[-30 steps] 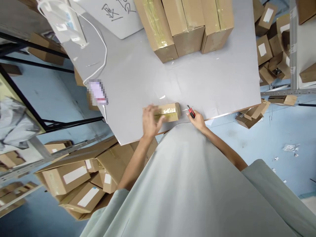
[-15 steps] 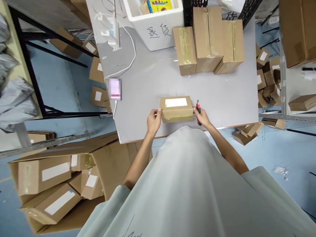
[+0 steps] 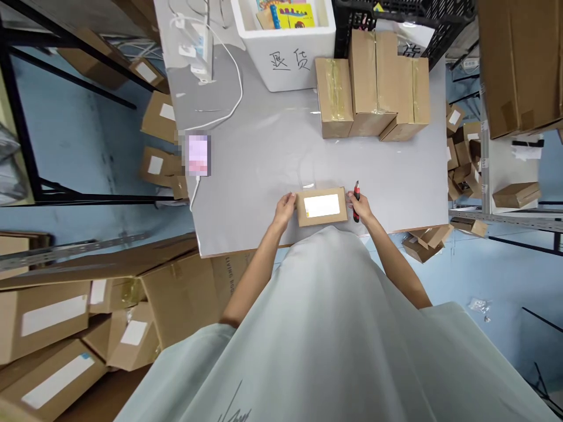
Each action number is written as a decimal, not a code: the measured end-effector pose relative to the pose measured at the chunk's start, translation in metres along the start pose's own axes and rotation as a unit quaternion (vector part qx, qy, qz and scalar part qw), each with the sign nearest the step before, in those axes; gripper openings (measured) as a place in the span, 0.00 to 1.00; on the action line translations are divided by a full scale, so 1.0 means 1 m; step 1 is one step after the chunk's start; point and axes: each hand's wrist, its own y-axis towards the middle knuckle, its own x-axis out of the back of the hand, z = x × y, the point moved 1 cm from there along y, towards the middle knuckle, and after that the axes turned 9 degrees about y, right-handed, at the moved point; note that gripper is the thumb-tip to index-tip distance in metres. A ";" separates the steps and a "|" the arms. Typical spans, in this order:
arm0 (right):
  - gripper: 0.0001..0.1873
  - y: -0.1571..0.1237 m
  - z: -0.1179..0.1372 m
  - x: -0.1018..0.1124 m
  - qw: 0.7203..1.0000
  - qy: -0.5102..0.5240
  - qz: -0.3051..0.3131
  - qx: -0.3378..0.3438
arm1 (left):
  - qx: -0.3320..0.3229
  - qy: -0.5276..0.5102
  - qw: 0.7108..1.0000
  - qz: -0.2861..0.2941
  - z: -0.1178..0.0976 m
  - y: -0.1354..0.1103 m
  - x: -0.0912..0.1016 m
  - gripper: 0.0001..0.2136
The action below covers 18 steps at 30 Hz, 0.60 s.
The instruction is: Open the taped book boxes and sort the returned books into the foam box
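Observation:
A small cardboard box [image 3: 322, 220] with a white label [image 3: 322, 206] sits at the near side of the table, its labelled face turned up toward me. My left hand [image 3: 285, 210] is closed at the box's left edge, fingertips at the upper corner. On the other side, my right hand [image 3: 361, 206] grips a red and black utility knife [image 3: 356, 202], its tip pointing away from me. The fingers of that hand are close to the box's right end; whether they touch it I cannot tell.
Taped cardboard boxes [image 3: 373, 88] stand at the back beside a white bin [image 3: 288, 61] and a black crate [image 3: 453, 14]. On the left lie a phone [image 3: 197, 155], its cable and a power strip [image 3: 200, 50]. A big carton [image 3: 185, 293] full of parcels is at lower left.
The box has tipped so its taped front side no longer shows and the label faces me more squarely. Both hands moved with it; the knife stays in my right hand. My view shifted slightly.

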 end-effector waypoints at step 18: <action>0.37 -0.061 -0.015 0.009 0.995 0.011 0.079 0.066 | -0.054 0.089 0.993 -0.061 0.021 -0.072 0.023 0.22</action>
